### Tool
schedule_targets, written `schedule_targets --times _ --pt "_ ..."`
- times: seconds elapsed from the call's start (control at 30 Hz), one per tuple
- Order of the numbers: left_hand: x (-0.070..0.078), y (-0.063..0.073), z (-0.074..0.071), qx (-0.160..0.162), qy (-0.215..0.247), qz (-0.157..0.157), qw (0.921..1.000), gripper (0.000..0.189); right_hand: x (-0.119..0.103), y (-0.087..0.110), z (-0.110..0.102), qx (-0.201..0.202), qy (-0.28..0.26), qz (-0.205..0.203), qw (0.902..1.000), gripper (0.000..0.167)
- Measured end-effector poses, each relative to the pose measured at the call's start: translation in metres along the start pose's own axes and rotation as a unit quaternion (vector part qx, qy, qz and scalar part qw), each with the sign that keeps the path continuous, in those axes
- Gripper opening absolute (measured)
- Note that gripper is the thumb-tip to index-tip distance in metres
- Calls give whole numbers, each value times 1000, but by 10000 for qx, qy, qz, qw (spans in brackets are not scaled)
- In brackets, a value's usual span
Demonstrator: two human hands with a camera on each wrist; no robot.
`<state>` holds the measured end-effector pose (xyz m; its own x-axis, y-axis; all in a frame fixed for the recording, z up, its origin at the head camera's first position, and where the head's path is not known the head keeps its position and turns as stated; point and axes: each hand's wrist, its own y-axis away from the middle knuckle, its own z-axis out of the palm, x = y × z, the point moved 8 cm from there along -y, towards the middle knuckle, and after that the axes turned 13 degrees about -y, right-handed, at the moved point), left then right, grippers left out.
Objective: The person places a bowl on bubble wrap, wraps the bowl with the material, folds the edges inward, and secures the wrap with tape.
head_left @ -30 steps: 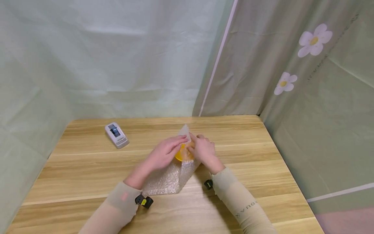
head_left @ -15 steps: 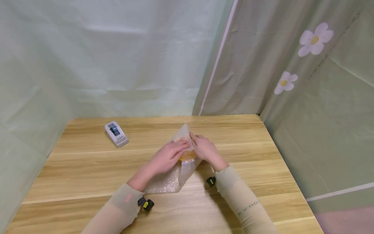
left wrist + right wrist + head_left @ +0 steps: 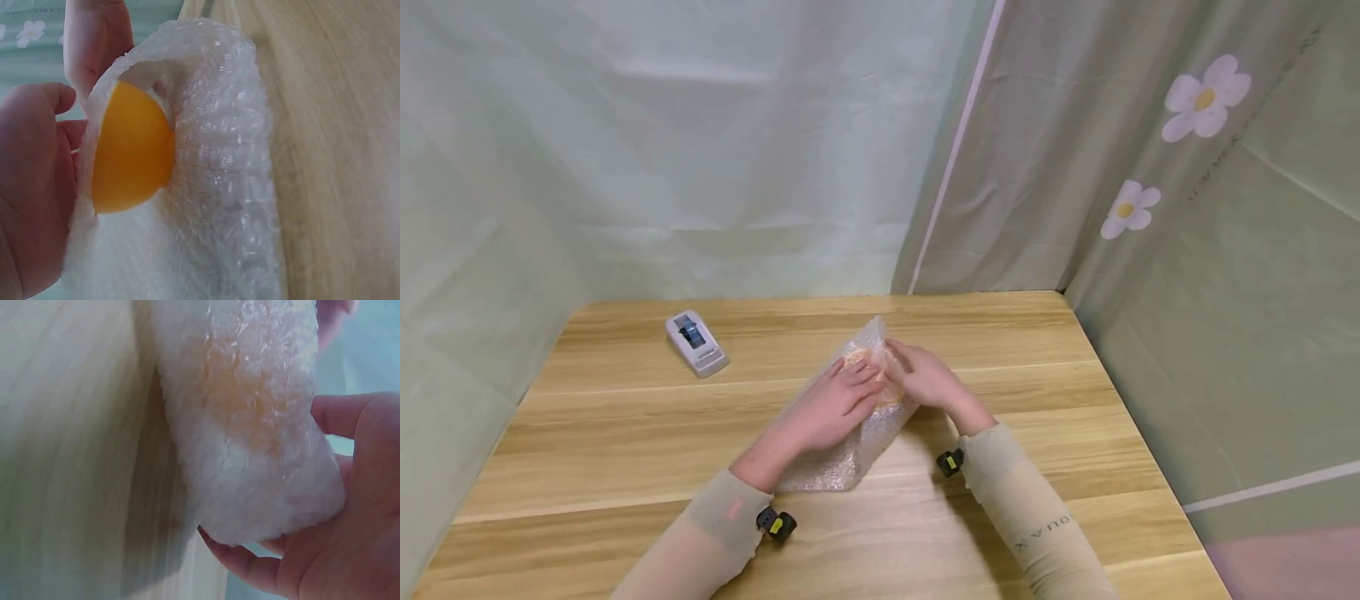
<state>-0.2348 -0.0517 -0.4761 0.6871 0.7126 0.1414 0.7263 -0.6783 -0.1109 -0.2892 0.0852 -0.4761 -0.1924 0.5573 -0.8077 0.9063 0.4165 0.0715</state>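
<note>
yellow bowl (image 3: 134,150) covered on top by bubble wrap (image 3: 880,425), bare on one side

a second earlier, its bright rim had shown uncovered between my hands; by this moment a layer of the wrap had come over it, and from above only an orange tint came through. i judged the wrapping well along but unfinished, since the left wrist view showed the bowl's curved side bare inside a gap in the folds. the springy film, i reckoned, could lift if i eased off.

my left hand (image 3: 829,408) came in from eight o'clock, grasping nothing, its fingers laid out over the wrap on the tinted patch. my right hand (image 3: 928,379) sat at three o'clock, thumb and fingers grasping the wrap's edge near the pointed corner, which stuck out at twelve. the bowl lay between the two, with film separating it from my left fingers; how hard they pressed, i could not tell. well apart, toward ten o'clock, what looked like a tape dispenser (image 3: 697,343) sat on the wooden table (image 3: 587,433).
</note>
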Motion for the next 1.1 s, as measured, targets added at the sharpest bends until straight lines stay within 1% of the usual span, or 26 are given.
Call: schedule_targets --times 0.1,0.2,0.33,0.4,0.7,0.8,0.9,0.97,1.03,1.1 --pt "-1 2 1 10 87 24 10000 49 0 2 0 -80 -31 -19 10000 72" --pt "-3 4 1 67 325 -12 9994 47 1 2 1 -151 -47 12 9999 80" --pt "-8 5 0 275 727 -140 9969 43 2 2 2 -218 -35 84 9997 88" --pt "-10 6 0 372 819 -184 9958 41 2 3 3 -205 -43 98 9997 89" --pt "-14 10 0 446 667 -113 9967 40 1 3 3 -160 27 114 9998 88" --pt "-16 11 -1 478 731 -146 9961 39 0 3 3 -150 80 122 9998 88" --pt "-17 16 -5 619 870 -144 9942 37 0 3 3 -133 148 127 9997 88" --pt "-20 20 -9 822 999 -117 9915 36 1 2 4 -106 177 126 9997 89" --pt "-24 29 -14 1056 1036 -74 9890 37 2 1 5 -94 214 115 9997 89" --pt "-30 41 -19 1321 977 5 9864 40 2 1 5 -80 201 95 9997 89"
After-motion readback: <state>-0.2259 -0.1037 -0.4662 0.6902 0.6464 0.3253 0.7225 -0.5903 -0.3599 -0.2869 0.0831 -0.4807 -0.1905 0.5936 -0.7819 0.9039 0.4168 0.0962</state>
